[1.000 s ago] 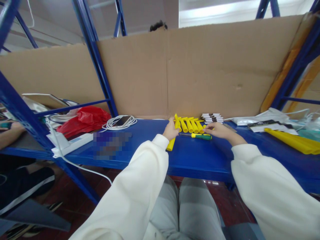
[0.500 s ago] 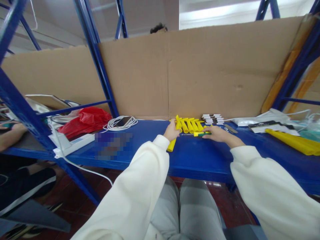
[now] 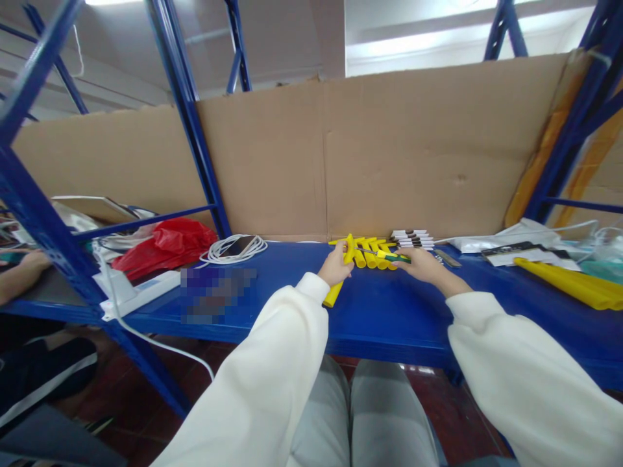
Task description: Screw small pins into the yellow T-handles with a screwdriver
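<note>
Yellow and green, the screwdriver (image 3: 395, 257) lies crosswise above the blue counter (image 3: 292, 275), in front of the wearer; its long axis runs nearly left to right, the metal shaft pointing left and slightly away from the wearer, the handle end to the right and a little nearer. The right hand (image 3: 419, 264) grips the handle, fingers closed about its right end. The left hand (image 3: 333, 264) has its fingers closed around a yellow tubular piece (image 3: 333, 295), whose long axis slants from the upper right, at its narrower, branched top, down to the lower left, the rounded tube end directed toward the counter's near edge. The shaft tip points at the upper part of this piece; whether the two touch cannot be told. Between the hands, and just beyond the screwdriver, similar yellow pieces (image 3: 372, 260) form a side-by-side row, their tube ends toward the wearer. Behind the right hand is a stack of small white-and-dark items (image 3: 413, 239), near the base of the cardboard panel (image 3: 413, 155). Well to the left lie a coiled white cable (image 3: 256, 246) and a red plastic bag (image 3: 170, 243); well to the right, larger yellow tubes (image 3: 572, 284) extend rightward along the counter.
</note>
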A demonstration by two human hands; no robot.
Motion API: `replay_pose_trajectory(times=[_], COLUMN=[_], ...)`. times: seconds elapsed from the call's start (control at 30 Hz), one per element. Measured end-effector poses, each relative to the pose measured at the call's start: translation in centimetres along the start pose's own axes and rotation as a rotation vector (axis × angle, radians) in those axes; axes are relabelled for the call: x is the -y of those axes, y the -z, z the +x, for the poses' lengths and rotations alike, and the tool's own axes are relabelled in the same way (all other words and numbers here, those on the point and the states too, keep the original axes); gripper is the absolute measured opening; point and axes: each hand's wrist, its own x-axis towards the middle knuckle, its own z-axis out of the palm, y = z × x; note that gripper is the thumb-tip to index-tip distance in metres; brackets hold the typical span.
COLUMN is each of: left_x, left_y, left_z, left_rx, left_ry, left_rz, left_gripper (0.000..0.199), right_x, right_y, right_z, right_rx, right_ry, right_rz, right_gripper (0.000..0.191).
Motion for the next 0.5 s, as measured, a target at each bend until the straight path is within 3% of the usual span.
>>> replay_pose_trajectory(times=[0.5], left_x=[0.12], left_y=[0.09], left_z=[-0.16], left_rx=[0.007], left_ry=[-0.054], left_rz=[0.042], left_gripper=[0.054], right_x=[0.73], right_y=[0.58], right_z=[-0.1], right_rx=[-0.005], right_ry=[0.0], right_rz=[-0.01], right_gripper=[0.03])
